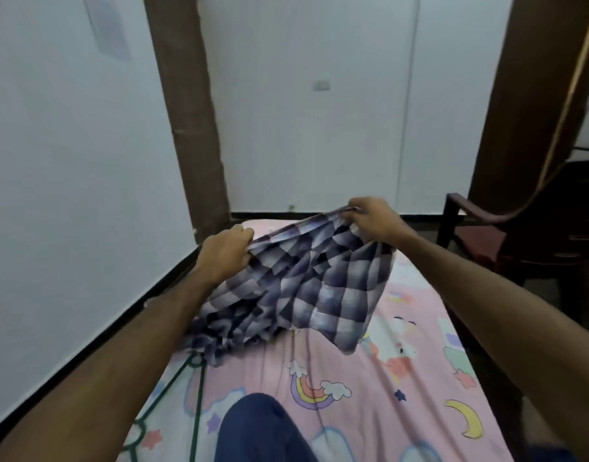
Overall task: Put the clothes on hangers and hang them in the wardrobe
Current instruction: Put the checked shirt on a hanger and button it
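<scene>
Early stage: left hand (224, 253) and right hand (373, 218), fingers curled tight, pinch the plaid shirt's (303, 288) top edge above the bed (386, 378); green hanger (186, 388) lies unused beneath its hem, hanging not yet begun.

This was a bedroom in a home. A bed (403, 378) stood against plain white walls (69, 161), covered with a pink sheet (353, 428) printed with rainbows, clouds, stars and a moon, and a dark wooden chair (479, 228) stood just beside it. A checked shirt (303, 288) was held above the bed and a green hanger (193, 388) lay on the sheet, which marked it as a living space.
</scene>
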The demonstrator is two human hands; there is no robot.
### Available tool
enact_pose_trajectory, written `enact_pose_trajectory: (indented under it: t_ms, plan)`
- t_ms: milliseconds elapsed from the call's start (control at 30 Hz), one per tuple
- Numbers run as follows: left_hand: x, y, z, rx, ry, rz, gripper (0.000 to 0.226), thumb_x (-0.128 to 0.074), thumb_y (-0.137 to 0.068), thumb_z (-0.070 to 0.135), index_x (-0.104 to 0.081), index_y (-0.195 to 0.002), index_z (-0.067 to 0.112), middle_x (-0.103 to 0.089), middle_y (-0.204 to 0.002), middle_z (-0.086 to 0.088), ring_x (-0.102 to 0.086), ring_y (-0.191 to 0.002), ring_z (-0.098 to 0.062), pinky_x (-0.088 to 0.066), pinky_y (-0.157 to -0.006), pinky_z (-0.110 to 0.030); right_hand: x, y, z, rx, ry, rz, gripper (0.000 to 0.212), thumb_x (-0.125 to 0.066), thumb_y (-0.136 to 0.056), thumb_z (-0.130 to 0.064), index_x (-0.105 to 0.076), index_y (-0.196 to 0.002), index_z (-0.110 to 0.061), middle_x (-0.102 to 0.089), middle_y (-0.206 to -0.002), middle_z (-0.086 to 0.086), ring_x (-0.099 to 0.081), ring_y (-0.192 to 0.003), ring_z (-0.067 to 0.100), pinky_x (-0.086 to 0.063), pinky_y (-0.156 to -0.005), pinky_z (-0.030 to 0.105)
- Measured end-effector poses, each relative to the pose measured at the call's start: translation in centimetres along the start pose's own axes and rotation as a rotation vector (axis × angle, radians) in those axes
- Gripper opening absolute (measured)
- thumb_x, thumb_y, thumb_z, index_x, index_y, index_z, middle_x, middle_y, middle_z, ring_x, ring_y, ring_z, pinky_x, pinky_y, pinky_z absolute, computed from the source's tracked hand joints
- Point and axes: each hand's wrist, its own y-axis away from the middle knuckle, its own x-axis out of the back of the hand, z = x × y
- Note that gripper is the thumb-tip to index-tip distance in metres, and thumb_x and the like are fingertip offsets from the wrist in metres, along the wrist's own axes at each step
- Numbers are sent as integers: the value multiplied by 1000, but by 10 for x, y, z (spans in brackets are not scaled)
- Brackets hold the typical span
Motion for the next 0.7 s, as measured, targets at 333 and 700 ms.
enact_pose_trajectory:
  t_ms: [333,700]
  plan:
    - [14,-62,95,178,832,-182,30,-48,-100,24,-61,-80,5,-66,-82,-13,-64,-81,-32,-52,-67,-41,76,38,63,-226,-394,437,30,-51,-106,-28,-70,-97,-7,-71,-89,3,-63,-87,17,-46,-75,30]
    - [60,-161,155,235,1217,-426,16,-55,-97,15,-59,-84,8,-58,-64,-12,-62,-49,-27,-55,-46,-35,147,-35,152,-341,-436,460,12,-58,-94,-23,-63,-84,-19,-64,-79,2,-63,-79,25,-51,-77,45]
